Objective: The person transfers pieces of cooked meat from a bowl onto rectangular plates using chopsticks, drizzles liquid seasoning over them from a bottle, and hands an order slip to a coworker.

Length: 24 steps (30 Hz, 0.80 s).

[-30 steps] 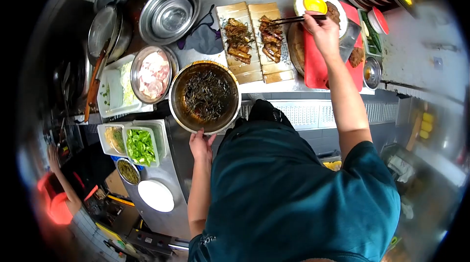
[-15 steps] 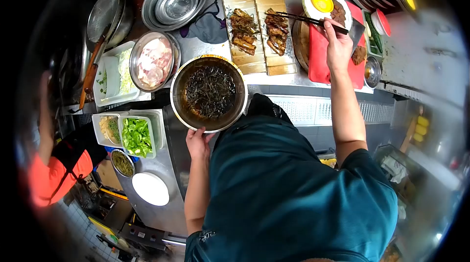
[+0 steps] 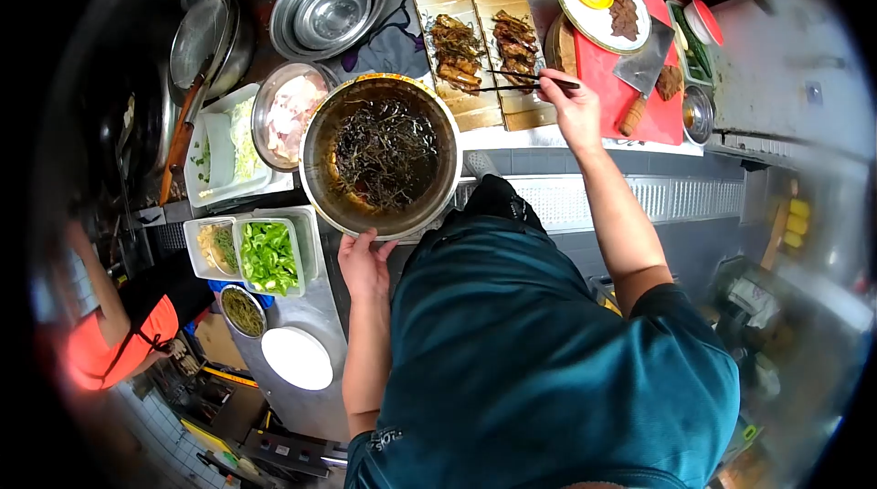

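Observation:
My left hand grips the near rim of a large metal bowl, which holds dark shredded strands in dark liquid. Dark chopsticks are pinched in my right hand, their tips pointing left across the near part of the two long plates. Glazed brown pieces with dark strands on top lie on the left plate and on the right plate. To the right, a cleaver rests on a red cutting board, beside a round white plate with a yellow dish and sliced meat.
Left of the large bowl are a bowl of raw meat, a tub of shredded greens and a box of cut green peppers. Nested metal bowls stand behind. A co-worker in orange is at the lower left.
My right hand and the chopsticks have moved left and nearer, from the far end of the plates toward the large bowl. The bowl appears larger and slightly tilted. The co-worker's arm has shifted.

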### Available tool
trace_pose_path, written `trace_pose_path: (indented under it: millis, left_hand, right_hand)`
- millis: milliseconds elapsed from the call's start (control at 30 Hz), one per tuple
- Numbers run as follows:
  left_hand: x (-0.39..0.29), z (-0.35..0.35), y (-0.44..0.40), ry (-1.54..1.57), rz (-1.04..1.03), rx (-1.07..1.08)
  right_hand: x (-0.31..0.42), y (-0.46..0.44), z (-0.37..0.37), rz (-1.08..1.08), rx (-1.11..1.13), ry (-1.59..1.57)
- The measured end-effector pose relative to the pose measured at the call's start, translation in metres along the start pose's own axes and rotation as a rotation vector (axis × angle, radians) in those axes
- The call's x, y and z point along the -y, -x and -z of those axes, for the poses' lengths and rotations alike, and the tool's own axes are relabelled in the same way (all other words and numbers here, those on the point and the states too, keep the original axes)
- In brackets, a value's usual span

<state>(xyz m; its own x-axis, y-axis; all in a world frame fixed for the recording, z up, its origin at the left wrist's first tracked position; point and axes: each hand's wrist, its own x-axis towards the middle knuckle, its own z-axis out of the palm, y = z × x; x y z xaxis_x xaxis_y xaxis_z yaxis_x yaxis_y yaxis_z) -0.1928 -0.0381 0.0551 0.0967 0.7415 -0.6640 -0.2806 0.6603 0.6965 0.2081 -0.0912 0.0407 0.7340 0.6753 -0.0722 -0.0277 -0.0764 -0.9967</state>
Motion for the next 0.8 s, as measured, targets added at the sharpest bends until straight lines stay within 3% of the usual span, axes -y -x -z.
trace_pose_path:
  millis: [300,633,800]
  left_hand:
    - [-0.012,0.006,-0.003,0.000,-0.014,0.068]
    - [-0.010,-0.002,-0.006,-0.009,0.003,0.088]
    - [-0.009,-0.024,-0.007,-0.030,-0.007,0.065]
  right_hand:
    - [-0.026,-0.003,-0.003,-0.031,-0.027,0.081]
    - [-0.022,-0.010,0.004,-0.149,-0.151,-0.122]
    - [0.017,0.000,0.014,-0.131,-0.166,-0.105]
